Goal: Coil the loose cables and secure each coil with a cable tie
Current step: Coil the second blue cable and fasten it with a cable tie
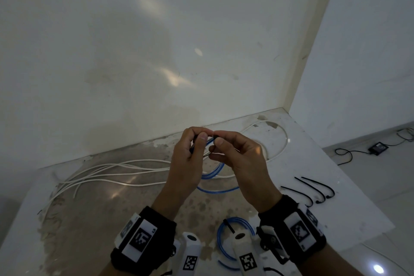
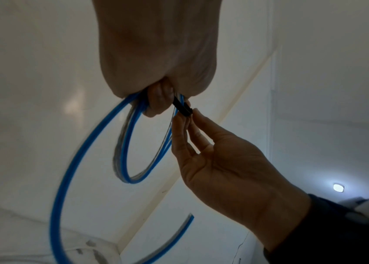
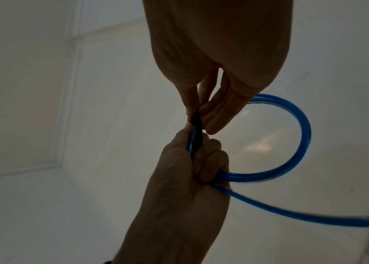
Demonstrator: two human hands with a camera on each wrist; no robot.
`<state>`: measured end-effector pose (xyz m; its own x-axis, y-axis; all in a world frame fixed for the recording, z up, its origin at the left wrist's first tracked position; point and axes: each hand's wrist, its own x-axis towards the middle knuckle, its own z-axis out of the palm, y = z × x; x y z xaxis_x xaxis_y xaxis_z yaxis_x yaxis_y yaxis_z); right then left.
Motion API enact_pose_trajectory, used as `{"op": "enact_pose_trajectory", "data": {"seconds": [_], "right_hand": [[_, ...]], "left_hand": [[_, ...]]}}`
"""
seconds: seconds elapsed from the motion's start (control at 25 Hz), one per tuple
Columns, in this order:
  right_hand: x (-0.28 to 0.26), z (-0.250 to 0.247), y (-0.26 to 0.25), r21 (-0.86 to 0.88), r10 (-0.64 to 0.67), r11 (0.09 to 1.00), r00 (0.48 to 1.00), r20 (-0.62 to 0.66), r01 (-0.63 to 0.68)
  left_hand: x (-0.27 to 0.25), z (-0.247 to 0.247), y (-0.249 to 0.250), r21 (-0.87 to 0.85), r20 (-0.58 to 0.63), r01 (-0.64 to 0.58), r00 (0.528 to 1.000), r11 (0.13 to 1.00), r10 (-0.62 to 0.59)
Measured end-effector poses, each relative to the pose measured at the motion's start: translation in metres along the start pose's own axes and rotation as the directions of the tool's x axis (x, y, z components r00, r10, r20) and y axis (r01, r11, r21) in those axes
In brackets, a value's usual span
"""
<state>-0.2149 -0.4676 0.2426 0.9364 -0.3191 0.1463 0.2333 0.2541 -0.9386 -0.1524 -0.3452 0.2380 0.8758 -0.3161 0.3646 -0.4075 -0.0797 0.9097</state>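
My left hand (image 1: 192,152) grips a blue cable coil (image 1: 212,171) lifted above the table, fingers curled round its strands (image 3: 204,160). A black cable tie (image 2: 182,107) wraps over the coil at the grip. My right hand (image 1: 226,148) pinches the tie's end (image 3: 196,121) between thumb and fingertips, right beside the left thumb. The coil's loop (image 2: 131,142) hangs below the hands, and a loose blue tail (image 3: 292,212) trails away. A second blue coil (image 1: 235,237) with a black tie on it lies on the table near my wrists.
Several loose white cables (image 1: 116,172) sprawl over the stained white table (image 1: 336,219) at left and back. Three black cable ties (image 1: 313,190) lie at the right. The table's right edge drops to a floor with a black adapter (image 1: 378,147). A wall stands behind.
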Motion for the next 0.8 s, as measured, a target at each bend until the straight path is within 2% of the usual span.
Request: {"op": "enact_pose_trajectory", "data": {"seconds": [0.32, 0.48, 0.56, 0.8], "right_hand": [[0.003, 0.004, -0.005, -0.005, 0.034, 0.999, 0.999, 0.015, -0.034], [0.005, 0.003, -0.003, -0.03, 0.031, 0.999, 0.999, -0.013, -0.032], [0.006, 0.005, -0.004, -0.063, 0.01, 0.998, 1.0, -0.015, -0.011], [0.006, 0.002, -0.007, -0.125, -0.014, 0.992, 0.999, -0.044, 0.008]], "left_hand": [[0.0, 0.004, 0.007, -0.045, -0.022, -0.005, 1.0, 0.999, 0.004], [0.0, 0.005, 0.002, -0.159, -0.06, 0.136, 0.987, 0.978, -0.147], [0.0, 0.008, -0.001, -0.166, -0.062, 0.172, 0.981, 0.971, -0.185], [0.003, 0.011, 0.004, -0.085, 0.006, 0.055, 0.998, 0.995, -0.054]]}}
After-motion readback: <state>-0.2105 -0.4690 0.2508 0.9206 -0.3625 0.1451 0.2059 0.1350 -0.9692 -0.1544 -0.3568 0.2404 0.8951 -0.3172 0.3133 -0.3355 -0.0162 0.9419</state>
